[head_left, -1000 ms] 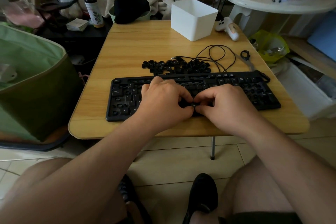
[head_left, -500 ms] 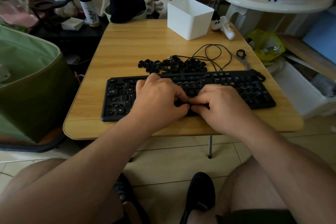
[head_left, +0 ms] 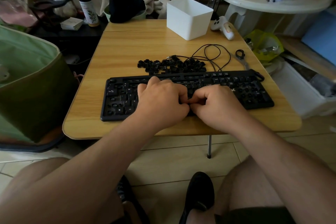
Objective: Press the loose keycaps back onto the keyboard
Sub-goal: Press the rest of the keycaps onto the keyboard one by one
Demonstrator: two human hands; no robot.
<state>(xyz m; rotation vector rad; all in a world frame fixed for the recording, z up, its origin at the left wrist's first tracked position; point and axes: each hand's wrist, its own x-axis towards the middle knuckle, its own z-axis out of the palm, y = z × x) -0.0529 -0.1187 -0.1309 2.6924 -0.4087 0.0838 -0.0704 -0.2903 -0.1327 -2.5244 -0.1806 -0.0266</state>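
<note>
Both hands, left (head_left: 160,102) and right (head_left: 216,107), knuckles-up on keyboard (head_left: 116,103), fingers curled together; grip contents hidden.

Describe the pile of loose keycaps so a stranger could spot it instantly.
Start at the wooden table and find the black keyboard lying across its near half. Just behind the keyboard's far edge lies the pile of loose keycaps. Unlike the thin looped cable to its right, it is a jumbled heap of small black blocks.
</note>
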